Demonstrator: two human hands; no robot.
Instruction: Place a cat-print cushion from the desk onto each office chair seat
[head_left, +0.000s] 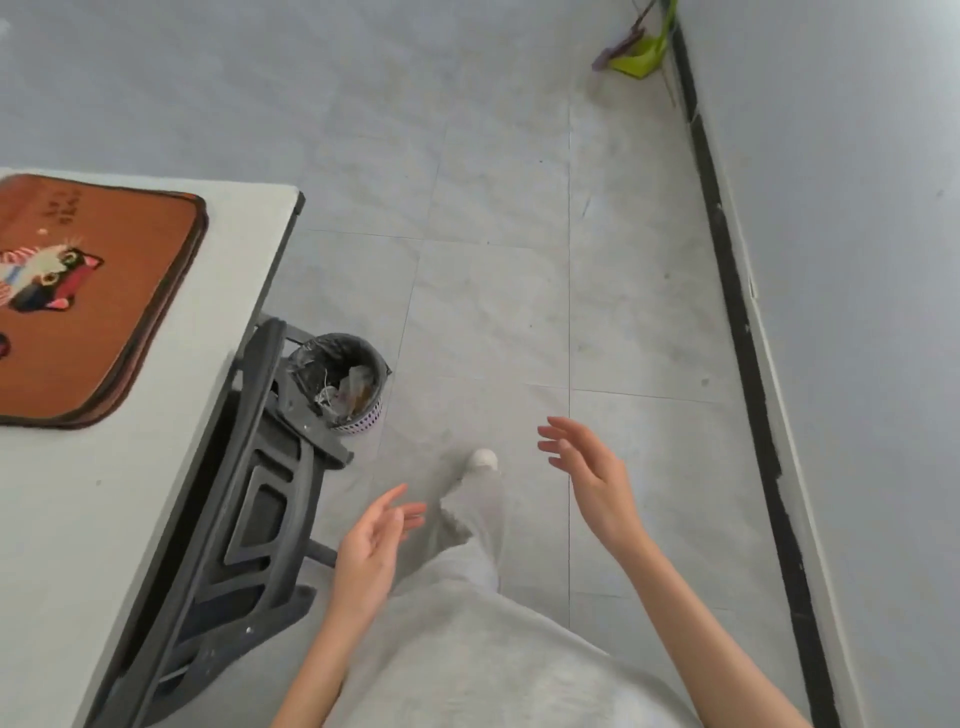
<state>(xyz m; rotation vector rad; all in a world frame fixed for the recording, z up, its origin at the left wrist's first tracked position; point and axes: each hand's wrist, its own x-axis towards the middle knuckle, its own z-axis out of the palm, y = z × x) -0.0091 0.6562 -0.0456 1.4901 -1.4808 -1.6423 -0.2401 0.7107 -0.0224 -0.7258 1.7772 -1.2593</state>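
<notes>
The cushion (78, 296) lies flat on the desk (156, 467). Both hands, left (371, 551) and right (587, 478), are open and empty, away from the desk. The chair (249, 519) is tucked under the desk, so the cushion could miss its seat.

A brown cat-print cushion (78, 301) lies flat on the white desk (78, 519). A black chair (249, 519) is tucked against the desk edge, a bin (345, 382) just beyond it. The left hand (366, 551) and right hand (592, 478) hang empty, fingers spread, over the tiled floor (493, 286).

lined bin (343, 379), green dustpan (636, 60)
</notes>
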